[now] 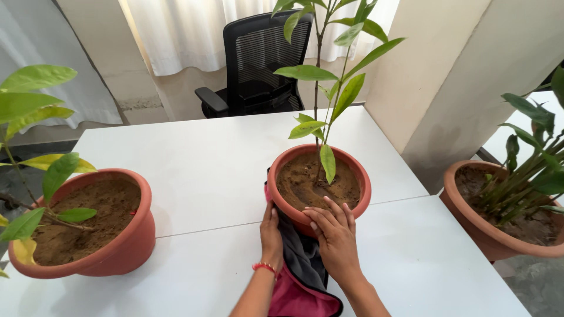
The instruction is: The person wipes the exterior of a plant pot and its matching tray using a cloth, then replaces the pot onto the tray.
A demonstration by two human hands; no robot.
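Observation:
A terracotta pot of brown soil with a thin, tall green-leaved plant stands on the white table. My right hand lies flat over the pot's near rim, fingers spread toward the soil. My left hand, with a red band at the wrist, rests against the pot's lower left side. Under and in front of the pot lies a dark grey and pink cloth, running between my forearms.
A second terracotta pot with a leafy plant sits at the table's left front. A third pot with upright stems stands off the table's right edge. A black office chair stands behind the table, by white curtains and a beige pillar.

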